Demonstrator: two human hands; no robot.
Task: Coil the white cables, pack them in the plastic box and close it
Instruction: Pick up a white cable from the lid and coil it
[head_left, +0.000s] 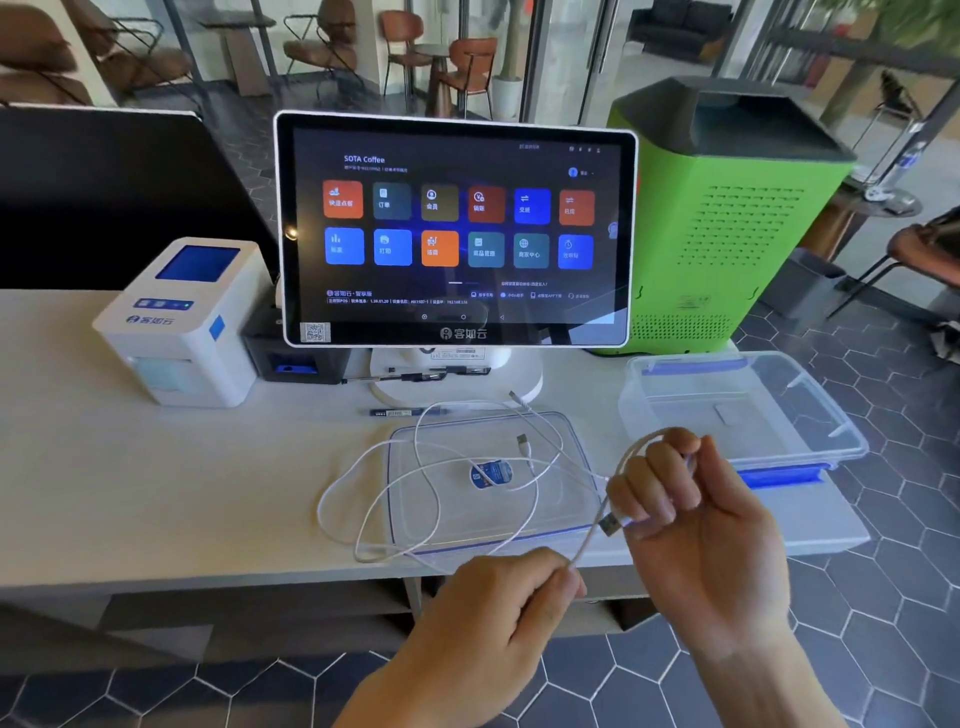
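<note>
Loose white cables (358, 493) lie tangled across the counter and over the clear box lid (561, 431), which lies flat with a blue-and-white sticker at its middle. My right hand (691, 514) is closed around one cable; a loop arches over its fingers and the USB plug sticks out at the left of the fist. My left hand (498, 613) pinches the same cable lower down, in front of the counter edge. The open clear plastic box (810, 405) with blue latches stands at the right end of the counter, behind my right hand.
A touchscreen terminal (457, 228) stands behind the lid, with pens (410, 413) at its base. A white label printer (182, 322) and a black printer (296, 358) sit left. A green machine (727, 218) stands behind the box. The counter edge (208, 577) runs close in front.
</note>
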